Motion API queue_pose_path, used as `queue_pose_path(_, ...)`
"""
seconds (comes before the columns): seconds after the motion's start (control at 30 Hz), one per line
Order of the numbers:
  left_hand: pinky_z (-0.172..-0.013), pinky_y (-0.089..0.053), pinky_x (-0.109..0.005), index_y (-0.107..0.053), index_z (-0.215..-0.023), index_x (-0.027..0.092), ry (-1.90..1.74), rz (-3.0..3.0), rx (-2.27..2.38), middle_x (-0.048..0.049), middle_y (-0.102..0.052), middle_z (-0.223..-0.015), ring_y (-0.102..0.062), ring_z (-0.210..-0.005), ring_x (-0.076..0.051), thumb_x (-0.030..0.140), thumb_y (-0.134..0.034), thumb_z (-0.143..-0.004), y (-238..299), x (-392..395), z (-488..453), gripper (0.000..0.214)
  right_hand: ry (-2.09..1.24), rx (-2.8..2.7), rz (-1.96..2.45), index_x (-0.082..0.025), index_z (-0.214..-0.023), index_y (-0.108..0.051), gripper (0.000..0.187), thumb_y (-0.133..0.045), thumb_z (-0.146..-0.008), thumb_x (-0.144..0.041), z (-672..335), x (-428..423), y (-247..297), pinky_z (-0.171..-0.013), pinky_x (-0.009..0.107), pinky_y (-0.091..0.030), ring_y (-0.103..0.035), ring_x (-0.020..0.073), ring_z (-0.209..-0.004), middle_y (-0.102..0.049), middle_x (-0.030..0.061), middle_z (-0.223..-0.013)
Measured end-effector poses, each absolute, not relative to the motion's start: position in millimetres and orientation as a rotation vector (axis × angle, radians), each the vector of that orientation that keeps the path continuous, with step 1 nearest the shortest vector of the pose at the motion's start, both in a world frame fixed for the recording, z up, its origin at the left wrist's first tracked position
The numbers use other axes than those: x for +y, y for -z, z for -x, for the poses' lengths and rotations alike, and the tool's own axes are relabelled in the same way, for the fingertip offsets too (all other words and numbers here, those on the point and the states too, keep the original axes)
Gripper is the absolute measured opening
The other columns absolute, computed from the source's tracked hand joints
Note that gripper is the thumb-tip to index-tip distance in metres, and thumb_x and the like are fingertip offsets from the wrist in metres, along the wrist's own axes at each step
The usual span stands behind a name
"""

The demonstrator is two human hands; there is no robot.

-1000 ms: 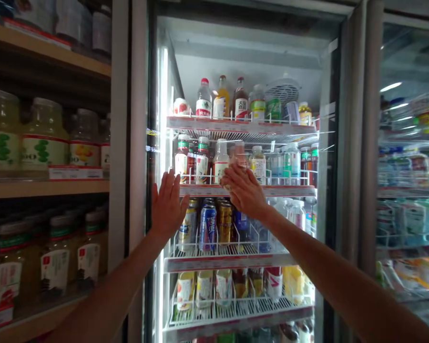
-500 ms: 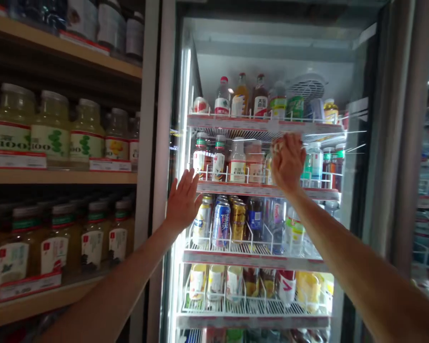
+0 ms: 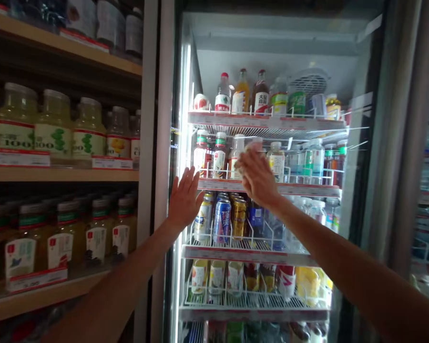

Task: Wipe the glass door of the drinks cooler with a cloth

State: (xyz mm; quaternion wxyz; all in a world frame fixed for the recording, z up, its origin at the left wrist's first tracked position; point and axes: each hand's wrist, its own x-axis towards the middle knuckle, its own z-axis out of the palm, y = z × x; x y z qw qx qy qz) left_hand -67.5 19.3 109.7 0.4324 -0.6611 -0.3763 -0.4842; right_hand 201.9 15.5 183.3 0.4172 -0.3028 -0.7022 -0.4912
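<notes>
Nearest, mid-frame, the left hand (image 3: 184,199) is spread flat and empty against the cooler's glass door (image 3: 357,157). Just right of centre, the right hand (image 3: 258,177) wipes the glass before the second shelf (image 3: 271,188); its grip I cannot tell. Broad, overlapping, firmly pressed strokes would serve best.

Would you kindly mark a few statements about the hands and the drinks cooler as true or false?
1. The left hand lies flat and open against the cooler's glass door. True.
2. The right hand is down at the bottom shelf. False: it is at the second shelf, by the bottles.
3. Cans stand on the shelf below the right hand. True.
4. The left hand holds a can. False: it holds nothing.
5. Large jars stand on wooden shelves left of the cooler. True.
</notes>
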Motion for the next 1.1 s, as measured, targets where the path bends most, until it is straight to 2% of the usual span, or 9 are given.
queue_pose_path(0.1, -0.116, -0.021, -0.046, -0.016, -0.148, 0.022, 1.193, 1.658, -0.942, -0.0096, -0.032, -0.151, -0.025, -0.141, -0.024, 0.034, -0.036, -0.094, -109.6, 19.2, 67.4, 0.059, 1.289, -1.752, 0.750, -0.026, -0.128, -0.050, 0.039, -0.038, -0.091, -0.028, -210.6, 14.0, -172.8, -0.114, 0.045, -0.025, -0.030, 0.0175, -0.138, -0.042, 0.0004, -0.143)
queue_pose_path(0.23, -0.116, -0.022, -0.047, -0.017, -0.147, 0.020, 1.212, 1.632, -0.940, -0.0114, -0.032, -0.150, -0.025, -0.141, -0.024, 0.035, -0.036, -0.094, -108.8, 19.9, 64.4, 0.058, 1.159, -1.284, 0.893, -0.009, -0.128, -0.049, 0.045, -0.028, -0.094, -0.028, -227.1, 15.0, -169.3, -0.107, 0.059, -0.023, -0.021, 0.0301, -0.141, -0.033, 0.0194, -0.146)
queue_pose_path(0.4, -0.115, -0.022, -0.048, -0.019, -0.147, 0.019, 1.252, 1.588, -0.934, -0.0134, -0.033, -0.150, -0.026, -0.141, -0.026, 0.034, -0.037, -0.093, -106.6, 20.3, 59.4, 0.058, 1.338, -1.758, 0.736, -0.025, -0.128, -0.050, 0.039, -0.036, -0.092, -0.028, -234.7, 11.4, -151.3, -0.113, 0.038, -0.027, -0.031, 0.0150, -0.137, -0.046, -0.0011, -0.140)
queue_pose_path(0.57, -0.116, -0.021, -0.050, -0.018, -0.147, 0.019, 1.283, 1.608, -0.963, -0.0132, -0.030, -0.151, -0.022, -0.142, -0.026, 0.033, -0.041, -0.092, -99.6, 21.8, 53.1, 0.061, 1.157, -1.126, 0.908, -0.011, -0.127, -0.053, 0.044, -0.028, -0.094, -0.028, -260.4, 15.2, -151.5, -0.111, 0.050, -0.027, -0.030, 0.0257, -0.138, -0.044, 0.0159, -0.140)
queue_pose_path(0.63, -0.116, -0.019, -0.051, -0.017, -0.147, 0.019, 1.311, 1.601, -0.974, -0.0137, -0.028, -0.151, -0.021, -0.142, -0.027, 0.033, -0.042, -0.092, -96.4, 23.2, 51.5, 0.063, 1.197, -1.263, 0.876, -0.012, -0.131, -0.048, 0.045, -0.030, -0.093, -0.026, -254.5, 14.8, -144.6, -0.113, 0.049, -0.026, -0.024, 0.0248, -0.141, -0.040, 0.0139, -0.143)
queue_pose_path(0.73, -0.116, -0.018, -0.054, -0.017, -0.147, 0.018, 1.343, 1.589, -0.971, -0.0150, -0.027, -0.151, -0.020, -0.142, -0.028, 0.032, -0.043, -0.091, -94.3, 22.3, 49.1, 0.063, 1.320, -1.714, 0.748, -0.023, -0.136, -0.044, 0.044, -0.035, -0.092, -0.026, -237.6, 11.6, -132.8, -0.115, 0.042, -0.026, -0.025, 0.0176, -0.141, -0.041, 0.0019, -0.144)
queue_pose_path(0.8, -0.116, -0.019, -0.054, -0.016, -0.147, 0.019, 1.357, 1.601, -0.920, -0.0143, -0.027, -0.152, -0.020, -0.143, -0.028, 0.030, -0.045, -0.091, -96.4, 18.2, 42.8, 0.064, 1.275, -1.666, 0.754, -0.025, -0.138, -0.040, 0.046, -0.033, -0.093, -0.027, -229.9, 11.3, -134.3, -0.115, 0.045, -0.024, -0.025, 0.0180, -0.140, -0.038, 0.0015, -0.146)
queue_pose_path(0.93, -0.116, -0.025, -0.048, -0.010, -0.148, 0.023, 1.370, 1.759, -0.622, -0.0096, -0.024, -0.154, -0.019, -0.143, -0.022, 0.023, -0.039, -0.093, -110.8, 7.0, 3.3, 0.062, 0.954, -1.468, 0.774, -0.026, -0.147, -0.024, 0.053, -0.025, -0.095, -0.035, -208.0, 15.3, -148.2, -0.115, 0.052, -0.019, -0.016, 0.0220, -0.143, -0.027, 0.0036, -0.151)
queue_pose_path(1.1, -0.114, -0.034, -0.043, -0.007, -0.148, 0.018, 1.368, 1.879, -0.468, -0.0119, -0.034, -0.149, -0.024, -0.142, -0.020, 0.027, -0.031, -0.095, -127.5, 11.6, -68.9, 0.059, 0.500, -1.626, 0.471, -0.029, -0.149, 0.004, 0.056, -0.012, -0.096, -0.035, -169.8, 7.4, -134.7, -0.115, 0.044, -0.028, -0.021, 0.0150, -0.142, -0.017, -0.0003, -0.155)
